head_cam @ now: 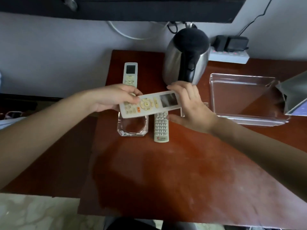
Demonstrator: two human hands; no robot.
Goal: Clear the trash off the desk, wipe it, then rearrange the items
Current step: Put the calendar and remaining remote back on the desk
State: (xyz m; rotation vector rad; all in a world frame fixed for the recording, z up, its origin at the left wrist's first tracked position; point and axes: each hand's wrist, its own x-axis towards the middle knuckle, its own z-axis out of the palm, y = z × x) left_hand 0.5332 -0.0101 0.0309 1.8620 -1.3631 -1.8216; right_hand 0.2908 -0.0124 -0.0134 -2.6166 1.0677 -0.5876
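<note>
A white remote with a small screen [150,103] is held level above the red-brown desk [166,171]. My left hand [113,98] grips its button end, thumb on top. My right hand [191,105] holds the screen end, fingers curled over the far edge and thumb below. Under it lie a square clear glass ashtray [132,127] and a white keypad remote [161,128], both partly hidden by the held remote. Another white remote with a screen [130,74] lies further back on the desk, pointing away from me.
A steel kettle with a black lid and handle [187,57] stands at the back. A clear acrylic tray [244,98] sits at the right, with a folded grey card [292,97] beside it. A white power strip with black adapters [230,53] lies against the wall.
</note>
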